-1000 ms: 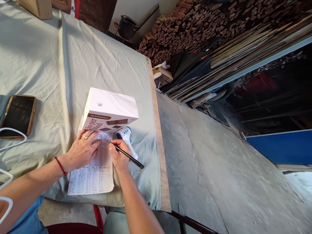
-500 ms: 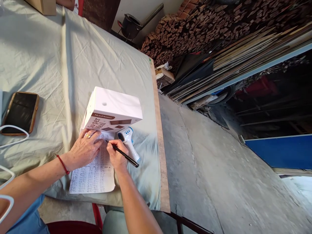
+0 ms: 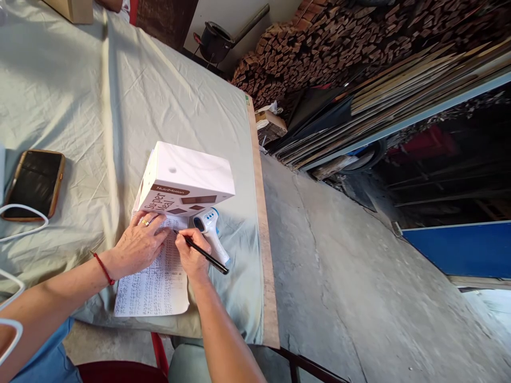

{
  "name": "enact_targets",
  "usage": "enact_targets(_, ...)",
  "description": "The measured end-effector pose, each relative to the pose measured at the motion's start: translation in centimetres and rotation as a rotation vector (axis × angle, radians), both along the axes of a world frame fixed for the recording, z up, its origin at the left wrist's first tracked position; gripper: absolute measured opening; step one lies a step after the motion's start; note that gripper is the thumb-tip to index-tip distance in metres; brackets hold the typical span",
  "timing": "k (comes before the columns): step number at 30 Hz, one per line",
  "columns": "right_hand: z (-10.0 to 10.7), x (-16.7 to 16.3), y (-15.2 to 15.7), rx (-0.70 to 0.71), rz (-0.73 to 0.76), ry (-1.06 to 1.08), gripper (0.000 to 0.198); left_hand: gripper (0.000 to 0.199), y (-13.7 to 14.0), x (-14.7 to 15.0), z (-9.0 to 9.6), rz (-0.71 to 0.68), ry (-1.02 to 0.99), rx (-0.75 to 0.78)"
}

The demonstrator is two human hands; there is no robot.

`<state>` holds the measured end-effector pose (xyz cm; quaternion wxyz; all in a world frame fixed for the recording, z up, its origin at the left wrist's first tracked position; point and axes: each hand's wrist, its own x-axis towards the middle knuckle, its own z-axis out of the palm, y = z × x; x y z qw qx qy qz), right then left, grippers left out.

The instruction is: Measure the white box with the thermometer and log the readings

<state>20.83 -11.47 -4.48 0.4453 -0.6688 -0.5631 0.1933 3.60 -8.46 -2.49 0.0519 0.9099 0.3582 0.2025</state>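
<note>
Right hand: right hand (image 3: 190,255) pinches a black pen (image 3: 202,253), its tip on the sheet (image 3: 154,284).
Left hand: left hand (image 3: 138,244) lies flat on the sheet's far part, fingers spread, gripping nothing.
Sheet: near table edge, on the cloth (image 3: 80,96), far end tucked under the box (image 3: 186,181).
Progress: sheet looks almost full of handwritten rows; pen at the far lines.
Writing: box reads "NutriMotion" and "Super Meal"; rows too small to read.
Nearby: thermometer (image 3: 211,230) right of the pen; phone (image 3: 34,183) far left.
</note>
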Motion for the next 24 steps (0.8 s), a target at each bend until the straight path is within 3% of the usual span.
enact_targets(17, 0.0, 0.0, 0.1, 0.012, -0.022, -0.043, 0.017, 0.025, 0.0, 0.0, 0.1, -0.006, -0.007, -0.003)
enact_targets(24, 1.0, -0.2, -0.2, -0.021, 0.002, -0.013, 0.012, 0.025, -0.1, -0.1, 0.9, -0.022, 0.054, 0.039)
